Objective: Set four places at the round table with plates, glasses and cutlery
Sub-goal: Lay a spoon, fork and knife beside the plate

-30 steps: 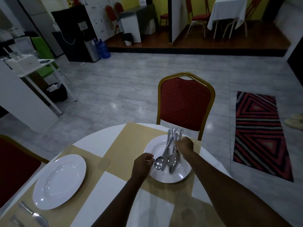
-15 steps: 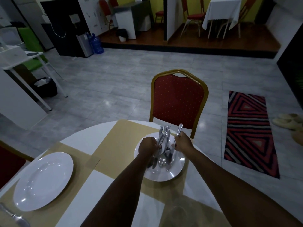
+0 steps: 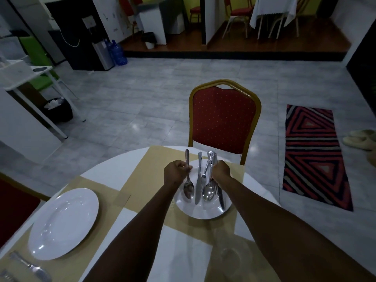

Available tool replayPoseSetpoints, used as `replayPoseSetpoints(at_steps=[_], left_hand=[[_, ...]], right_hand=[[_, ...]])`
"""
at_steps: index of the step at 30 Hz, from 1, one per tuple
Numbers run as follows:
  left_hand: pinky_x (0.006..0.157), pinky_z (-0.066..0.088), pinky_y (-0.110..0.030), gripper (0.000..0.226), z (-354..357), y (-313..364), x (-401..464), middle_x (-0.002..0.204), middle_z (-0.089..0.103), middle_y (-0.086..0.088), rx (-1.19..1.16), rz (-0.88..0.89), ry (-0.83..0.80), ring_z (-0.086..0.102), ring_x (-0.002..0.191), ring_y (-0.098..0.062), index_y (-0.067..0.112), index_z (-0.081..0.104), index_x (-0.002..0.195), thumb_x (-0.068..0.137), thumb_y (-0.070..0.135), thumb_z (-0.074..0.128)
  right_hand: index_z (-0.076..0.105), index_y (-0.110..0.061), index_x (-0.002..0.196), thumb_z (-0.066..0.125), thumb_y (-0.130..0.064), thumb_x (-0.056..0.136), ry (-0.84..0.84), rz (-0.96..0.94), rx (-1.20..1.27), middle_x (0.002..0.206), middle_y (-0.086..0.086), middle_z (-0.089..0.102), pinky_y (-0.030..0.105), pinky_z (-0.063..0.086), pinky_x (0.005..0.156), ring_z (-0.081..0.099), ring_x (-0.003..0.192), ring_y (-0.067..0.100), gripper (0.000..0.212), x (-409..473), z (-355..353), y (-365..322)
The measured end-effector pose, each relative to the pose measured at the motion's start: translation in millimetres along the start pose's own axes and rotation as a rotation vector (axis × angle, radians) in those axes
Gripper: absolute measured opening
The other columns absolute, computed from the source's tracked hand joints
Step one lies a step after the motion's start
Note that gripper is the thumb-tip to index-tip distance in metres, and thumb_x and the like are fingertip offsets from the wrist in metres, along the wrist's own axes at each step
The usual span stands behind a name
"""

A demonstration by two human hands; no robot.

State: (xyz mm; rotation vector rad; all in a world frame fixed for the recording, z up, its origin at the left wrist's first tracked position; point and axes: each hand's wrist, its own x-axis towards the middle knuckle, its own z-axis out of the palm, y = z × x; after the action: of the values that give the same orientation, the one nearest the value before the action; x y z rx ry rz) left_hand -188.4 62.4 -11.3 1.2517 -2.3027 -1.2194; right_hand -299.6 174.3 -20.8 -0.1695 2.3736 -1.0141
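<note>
Cutlery (image 3: 211, 180) stays bunched in the right hand (image 3: 220, 172); left hand (image 3: 176, 173) pinches one spoon (image 3: 188, 188), best drawn out slowly over the plate (image 3: 203, 210).

A white plate (image 3: 203, 209) sits lower centre of the frame, steel cutlery (image 3: 208, 186) held upright over it: a separate spoon (image 3: 188, 188), a knife (image 3: 198, 184), a bunched spoon and fork. A second white plate (image 3: 63, 223) lies lower left, with cutlery (image 3: 30, 268) beside it. A clear glass (image 3: 231, 255) stands at bottom centre.

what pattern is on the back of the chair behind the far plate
The chair back is dark red with a grid of small pale dots, framed in gold; the head view shows it.
</note>
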Motion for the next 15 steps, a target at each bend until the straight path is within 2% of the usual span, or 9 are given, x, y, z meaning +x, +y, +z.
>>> replayPoseSetpoints(at_steps=[2,5,10,15], left_hand=[[0.056,0.045,-0.021,0.016,-3.4,-2.5,-1.3,0.068,0.070,-0.001,-0.040,0.007,0.005,0.059,0.056,-0.009,0.012,0.071,0.073,0.079,0.026,0.075],[0.064,0.054,-0.029,0.013,-5.0,-6.0,-4.9,0.069,0.072,-0.003,-0.120,-0.003,-0.002,0.061,0.056,-0.011,0.012,0.072,0.074,0.078,0.024,0.076],[0.069,0.058,-0.037,0.010,-5.3,-11.2,-13.6,0.070,0.073,-0.006,-0.170,0.000,-0.008,0.063,0.060,-0.015,0.014,0.072,0.073,0.078,0.022,0.076],[0.071,0.060,-0.038,0.007,-8.5,-14.3,-21.3,0.072,0.073,-0.005,-0.212,-0.019,-0.018,0.068,0.063,-0.017,0.014,0.071,0.079,0.081,0.020,0.074]], right_hand=[[0.051,0.005,0.117,0.049,-0.001,0.091,0.082,-0.016,-0.018,0.121,0.022,0.058,0.033,0.047,0.087,0.057,0.112,0.033,0.026,-0.2,1.7,-0.6],[0.057,0.003,0.107,0.060,-0.001,0.085,0.143,-0.063,-0.051,0.112,0.019,0.063,0.031,0.050,0.080,0.062,0.103,0.032,0.023,-3.0,7.2,0.7],[0.059,0.001,0.105,0.057,0.000,0.087,0.197,-0.147,-0.112,0.105,0.015,0.067,0.024,0.051,0.081,0.065,0.099,0.025,0.018,-7.6,12.5,3.4],[0.056,0.003,0.108,0.058,0.003,0.085,0.160,-0.118,-0.064,0.109,0.018,0.064,0.028,0.051,0.083,0.063,0.103,0.029,0.023,-10.1,10.1,6.2]])
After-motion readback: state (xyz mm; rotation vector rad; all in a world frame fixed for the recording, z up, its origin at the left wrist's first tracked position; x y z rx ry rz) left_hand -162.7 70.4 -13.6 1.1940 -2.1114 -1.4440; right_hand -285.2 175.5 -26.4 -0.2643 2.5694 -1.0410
